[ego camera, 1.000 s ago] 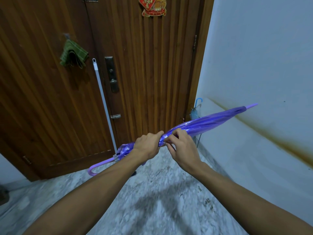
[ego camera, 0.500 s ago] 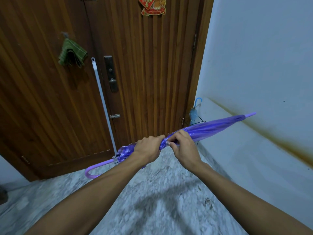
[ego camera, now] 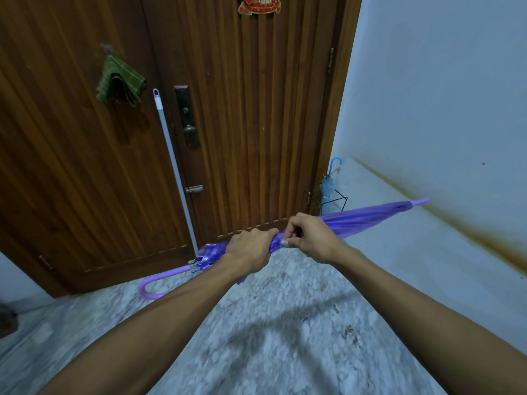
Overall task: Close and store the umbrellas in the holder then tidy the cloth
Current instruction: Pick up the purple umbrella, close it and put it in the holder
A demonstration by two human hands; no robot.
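Note:
A closed purple umbrella (ego camera: 368, 218) lies almost level in front of me, its hooked handle at the lower left and its tip pointing right toward the wall. My left hand (ego camera: 251, 249) grips the folded canopy near the handle end. Right beside it my right hand (ego camera: 309, 238) pinches the canopy or its strap between thumb and fingers. A black wire holder (ego camera: 336, 199) stands in the corner by the door with a closed light-blue umbrella (ego camera: 328, 186) in it. A green striped cloth (ego camera: 119, 82) hangs crumpled from a hook on the wooden door.
The brown wooden door (ego camera: 242, 124) fills the view ahead, with a lock plate and a white pole (ego camera: 174, 169) leaning on it. A pale wall (ego camera: 442, 109) with a rusty stain runs along the right. The floor is grey speckled stone (ego camera: 256, 337).
The purple umbrella has tilted down toward level, its tip dropping. Both hands kept their hold and sank slightly, while the right fingers work at the canopy.

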